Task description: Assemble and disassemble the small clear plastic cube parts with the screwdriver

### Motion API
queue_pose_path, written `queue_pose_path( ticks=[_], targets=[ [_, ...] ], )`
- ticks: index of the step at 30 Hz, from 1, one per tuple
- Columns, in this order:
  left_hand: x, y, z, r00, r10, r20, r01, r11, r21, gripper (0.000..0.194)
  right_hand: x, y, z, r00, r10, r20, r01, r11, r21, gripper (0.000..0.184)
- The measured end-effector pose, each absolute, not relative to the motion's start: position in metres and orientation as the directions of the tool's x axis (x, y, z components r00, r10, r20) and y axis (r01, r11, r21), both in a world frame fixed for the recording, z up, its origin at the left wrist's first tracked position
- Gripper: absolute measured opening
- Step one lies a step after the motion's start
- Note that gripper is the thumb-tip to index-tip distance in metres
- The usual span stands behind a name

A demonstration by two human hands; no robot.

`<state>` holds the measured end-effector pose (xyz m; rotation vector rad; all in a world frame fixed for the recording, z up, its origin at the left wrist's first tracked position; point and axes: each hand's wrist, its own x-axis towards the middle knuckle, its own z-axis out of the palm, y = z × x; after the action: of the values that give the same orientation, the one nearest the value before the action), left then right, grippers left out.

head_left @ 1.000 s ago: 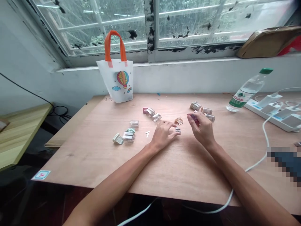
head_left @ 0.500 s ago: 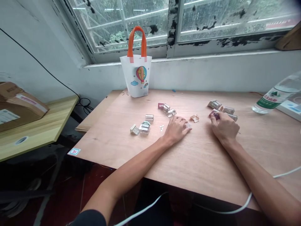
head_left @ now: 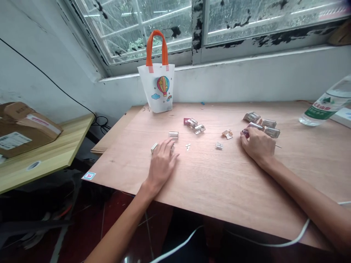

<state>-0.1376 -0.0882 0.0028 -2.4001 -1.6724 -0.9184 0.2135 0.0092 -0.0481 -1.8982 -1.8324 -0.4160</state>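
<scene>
Nearest, a white cable [head_left: 298,237] runs along the front edge of the table [head_left: 197,182], well in front of the white tote bag [head_left: 155,87] and to its right. A square sticker [head_left: 89,176] marks the corner in front of the bag and to its left. Straight in front of the bag, the left hand [head_left: 161,160] is open, fingers spread over a clear case that it mostly hides; I cannot tell whether they touch it. A pale piece [head_left: 154,147] pokes out beside those fingers, on the bag's side.

Right of the bag and nearer than it lie two thin slips [head_left: 188,147], a small silvery piece [head_left: 219,146] and an orange piece [head_left: 227,134]. Well right of the bag, the right hand [head_left: 257,144] is curled with its fingertips closed on a maroon piece [head_left: 245,133]; clear cases [head_left: 251,117] cluster just beyond. Farther right of the bag, a bottle [head_left: 319,109] leans. Behind the bag is a window [head_left: 164,22].
</scene>
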Motion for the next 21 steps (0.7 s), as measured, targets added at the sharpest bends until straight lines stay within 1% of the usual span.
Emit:
queue_pose_path(
  ticks=[3, 6, 9, 11, 13, 15, 17, 19, 21],
  targets=[
    [-0.144, -0.087, -0.002, 0.243, 0.829, 0.505, 0.880, -0.407, 0.245, 0.034, 0.210, 0.010, -0.046, -0.010, 0.855, 0.519, 0.995, 0.062, -0.083, 0.026],
    [-0.134, -0.084, -0.003, 0.282, 0.832, 0.478, 0.883, -0.420, 0.211, 0.029, 0.207, 0.009, -0.044, -0.056, 0.848, 0.527, 0.994, 0.094, -0.047, 0.023],
    [-0.130, -0.078, -0.004, 0.291, 0.830, 0.476, 0.906, -0.399, 0.144, 0.026, 0.206, 0.010, -0.043, -0.056, 0.840, 0.540, 0.993, 0.100, -0.054, 0.022],
    [-0.133, -0.068, -0.004, 0.327, 0.818, 0.474, 0.891, -0.434, 0.133, 0.028, 0.206, 0.010, -0.043, -0.067, 0.838, 0.542, 0.991, 0.118, -0.061, 0.021],
    [-0.137, -0.052, -0.002, 0.398, 0.800, 0.449, 0.839, -0.515, 0.174, 0.031, 0.206, 0.010, -0.043, -0.082, 0.835, 0.545, 0.988, 0.140, -0.065, 0.021],
    [-0.141, -0.033, 0.004, 0.478, 0.784, 0.397, 0.766, -0.593, 0.248, 0.035, 0.206, 0.010, -0.043, -0.091, 0.830, 0.550, 0.985, 0.157, -0.073, 0.021],
    [-0.144, -0.015, 0.015, 0.543, 0.773, 0.328, 0.700, -0.632, 0.333, 0.040, 0.207, 0.011, -0.043, -0.093, 0.824, 0.559, 0.982, 0.168, -0.084, 0.021],
    [-0.146, 0.000, 0.028, 0.559, 0.784, 0.269, 0.664, -0.618, 0.420, 0.048, 0.207, 0.011, -0.044, -0.090, 0.817, 0.569, 0.980, 0.176, -0.097, 0.021],
    [-0.148, 0.007, 0.040, 0.508, 0.819, 0.269, 0.645, -0.568, 0.512, 0.048, 0.208, 0.012, -0.045, -0.080, 0.811, 0.579, 0.977, 0.178, -0.115, 0.020]
  ],
)
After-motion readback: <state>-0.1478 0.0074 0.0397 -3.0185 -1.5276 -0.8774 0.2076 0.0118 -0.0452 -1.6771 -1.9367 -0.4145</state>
